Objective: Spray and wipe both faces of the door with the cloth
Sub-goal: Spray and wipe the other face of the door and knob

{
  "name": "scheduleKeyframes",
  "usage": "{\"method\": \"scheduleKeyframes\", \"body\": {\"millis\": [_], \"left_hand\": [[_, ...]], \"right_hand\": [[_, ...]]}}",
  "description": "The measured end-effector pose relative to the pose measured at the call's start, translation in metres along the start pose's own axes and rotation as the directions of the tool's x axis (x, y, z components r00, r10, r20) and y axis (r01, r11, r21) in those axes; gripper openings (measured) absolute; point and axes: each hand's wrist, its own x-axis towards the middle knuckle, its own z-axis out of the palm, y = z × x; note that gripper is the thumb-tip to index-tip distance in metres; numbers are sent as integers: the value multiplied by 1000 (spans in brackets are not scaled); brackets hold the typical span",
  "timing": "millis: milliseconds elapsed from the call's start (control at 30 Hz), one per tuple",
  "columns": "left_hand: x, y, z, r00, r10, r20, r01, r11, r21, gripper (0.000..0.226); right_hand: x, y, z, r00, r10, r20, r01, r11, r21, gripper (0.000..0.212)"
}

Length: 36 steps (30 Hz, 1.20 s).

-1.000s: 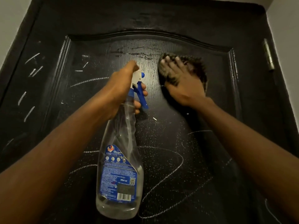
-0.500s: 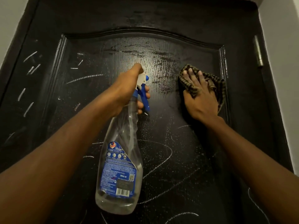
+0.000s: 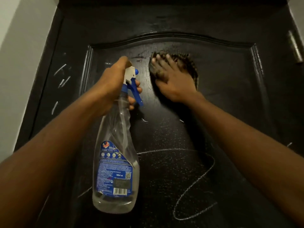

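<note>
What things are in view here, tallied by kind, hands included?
Hands: 2, the left hand and the right hand
Spray bottle: 1
Cloth: 1
Door: 1
Hinge: 1
Total: 6

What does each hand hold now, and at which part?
The left hand grips the clear plastic spray bottle at its neck, under the blue trigger. The right hand grips nothing: flat, it presses the dark checked cloth on the black door.
</note>
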Motion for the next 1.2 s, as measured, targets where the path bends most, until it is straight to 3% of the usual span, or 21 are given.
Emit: {"method": "scheduleKeyframes", "body": {"millis": [100, 167, 300, 467, 533, 700, 767, 1000, 1100, 1200], "left_hand": [[4, 0, -15, 1000, -5, 31, 5, 1000, -6, 35], [7, -2, -21, 998, -15, 56, 17, 999, -27, 41], [12, -5, -31, 995, -13, 99, 15, 1000, -17, 44], [18, -10, -42, 993, -8, 119, 8, 1000, 3, 49], [18, -12, -46, 992, -16, 122, 19, 1000, -21, 51], [17, -16, -54, 994, -12, 105, 11, 1000, 11, 49], [15, -16, -60, 996, -2, 89, 0, 1000, 25, 45], [10, -17, -90, 1000, -11, 1, 11, 996, 85, 42], [7, -18, -107, 999, -31, -39, 33, 997, 64, 40], [4, -18, -124, 998, -10, -60, 11, 1000, 5, 37]], "right_hand": [[-61, -14, 19, 985, -167, 40, 168, 985, -43, 69], [-98, -8, 27, 984, -178, 20, 178, 983, -44, 69], [-107, 22, 15, 995, 58, -76, -55, 998, 38, 70], [-15, 17, -3, 934, 325, -149, -314, 945, 92, 71], [5, 2, -1, 950, 285, -124, -280, 958, 58, 71], [-25, -17, 11, 996, -80, 38, 81, 997, -21, 72], [-44, -11, 15, 992, -124, 27, 125, 992, -27, 69], [-23, -10, 8, 947, 289, -143, -274, 955, 116, 66], [23, -28, 7, 925, 342, -166, -326, 938, 117, 64], [72, -58, 7, 946, 289, -144, -283, 957, 63, 65]]}}
